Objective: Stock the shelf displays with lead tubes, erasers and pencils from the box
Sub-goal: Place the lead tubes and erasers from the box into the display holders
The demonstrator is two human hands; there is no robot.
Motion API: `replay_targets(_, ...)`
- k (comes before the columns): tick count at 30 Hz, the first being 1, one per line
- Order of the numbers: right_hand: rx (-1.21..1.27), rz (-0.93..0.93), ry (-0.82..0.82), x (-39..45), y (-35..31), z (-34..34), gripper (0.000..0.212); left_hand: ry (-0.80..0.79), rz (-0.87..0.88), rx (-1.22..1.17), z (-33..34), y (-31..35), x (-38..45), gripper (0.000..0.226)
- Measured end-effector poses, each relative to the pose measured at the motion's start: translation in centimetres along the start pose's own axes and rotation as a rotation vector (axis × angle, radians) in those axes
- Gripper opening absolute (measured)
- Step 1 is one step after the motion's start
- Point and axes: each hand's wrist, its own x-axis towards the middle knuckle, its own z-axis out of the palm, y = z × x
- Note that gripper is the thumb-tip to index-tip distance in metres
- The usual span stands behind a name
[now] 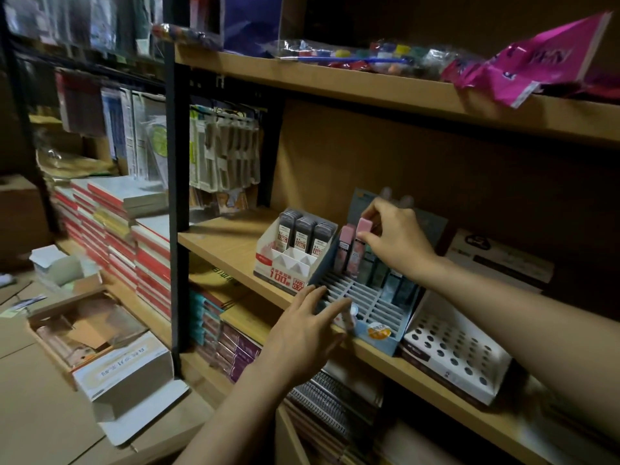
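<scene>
I face a dim stockroom's wooden shelf [235, 241], its smooth tan boards carried on black metal uprights. At two o'clock from my left hand [307, 325] stands the blue card display [382, 342] with a pale slotted grid; my straight, spread fingers press its front corner. My right hand [396, 238], at twelve o'clock above the grid, pinches a slim pink lead tube [358, 245] standing in the back row, touching a second pink tube [345, 246] at its nine o'clock. Darker tubes fill slots to its three o'clock. At ten o'clock sits a white carton of grey lead tubes [303, 234]. At four o'clock lies a white tray with round holes [453, 357]. An open cardboard box [97, 333] rests on the floor at eight o'clock.
</scene>
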Motion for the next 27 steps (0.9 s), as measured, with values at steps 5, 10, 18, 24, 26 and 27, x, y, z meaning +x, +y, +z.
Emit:
replay_targets(5, -0.067, 0.008, -0.037, 0.6, 0.1, 1.6, 0.020, 0.042, 0.015, -0.044, 0.4, -0.3, 0.4, 0.058)
replay_targets(10, -0.124, -0.006, -0.019, 0.7, 0.3, 1.8, 0.018, 0.079, 0.031, -0.071, 0.9, -0.9, 0.4, 0.058)
replay_targets(18, -0.320, 0.027, -0.024, 0.3, 0.9, 1.9, 0.021, 0.093, 0.019, -0.065, 1.2, -0.8, 0.5, 0.059)
replay_targets(24, -0.523, 0.005, 0.007, -0.1, 0.4, 2.4, 0.033, 0.071, 0.035, -0.078, 1.0, -0.7, 0.2, 0.062)
replay_targets(26, -0.540, 0.036, -0.031, -0.1, 0.0, 1.9, 0.039, 0.047, 0.031, -0.106, 0.8, -0.5, 0.1, 0.063)
replay_targets(27, -0.540, 0.053, -0.048, -0.2, -0.2, 1.6, 0.043, 0.045, 0.030, -0.134, 0.6, -0.4, 0.0, 0.064)
